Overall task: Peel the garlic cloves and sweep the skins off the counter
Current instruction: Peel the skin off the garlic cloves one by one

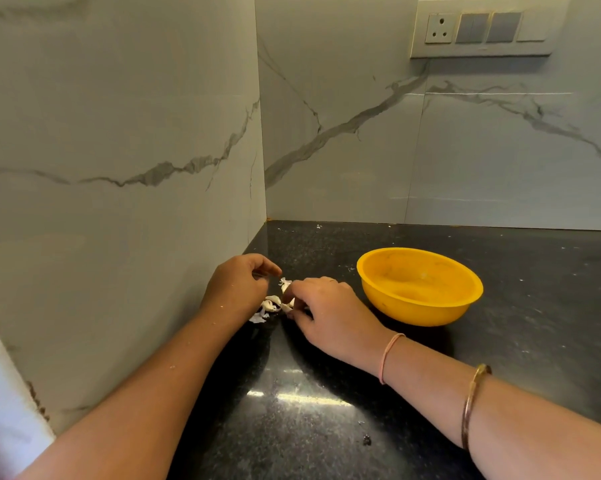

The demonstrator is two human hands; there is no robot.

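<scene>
My right hand (321, 308) rests on the black counter (326, 410) and pinches a white garlic clove (285, 285) that sticks out past its fingertips. My left hand (238, 285) hovers just left of it, near the wall. Its fingers are curled toward the thumb and pinch what looks like a thin pale sliver of skin. A small heap of papery garlic skins (267, 306) lies on the counter between and below the two hands. A yellow plastic bowl (420, 285) stands to the right of my right hand; I see no cloves inside it.
Marble-look walls (119, 202) meet in a corner right behind the hands. A switch and socket panel (482, 29) sits high on the back wall. Small white flecks and a dark crumb (366, 440) dot the counter.
</scene>
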